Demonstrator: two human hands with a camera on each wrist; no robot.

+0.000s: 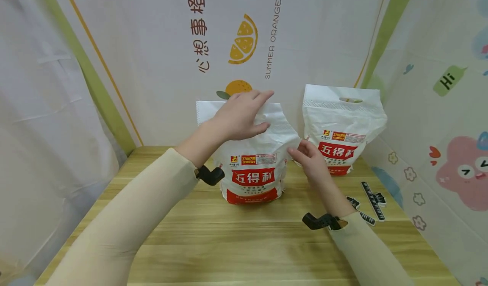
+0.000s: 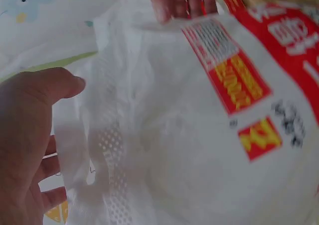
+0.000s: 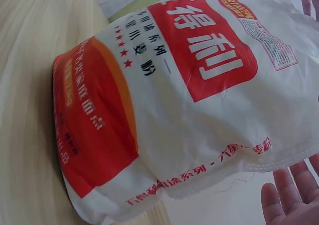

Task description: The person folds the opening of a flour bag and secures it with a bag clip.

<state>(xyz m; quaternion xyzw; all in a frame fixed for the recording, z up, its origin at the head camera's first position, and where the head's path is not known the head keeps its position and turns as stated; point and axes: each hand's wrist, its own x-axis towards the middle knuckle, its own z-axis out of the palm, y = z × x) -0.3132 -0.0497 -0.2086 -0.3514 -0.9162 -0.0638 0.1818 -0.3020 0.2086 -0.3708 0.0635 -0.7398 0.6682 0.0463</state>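
Up top, the left hand (image 1: 244,116) straddles the white bag (image 1: 253,164)

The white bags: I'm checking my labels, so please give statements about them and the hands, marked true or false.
The front bag stands on the table. True.
The rear bag has a slotted top. True.
The rear bag lies flat. False: it stands upright.
The left hand is by the front bag's top. True.
The right hand is at the rear bag's top. False: it is at the front bag's side.
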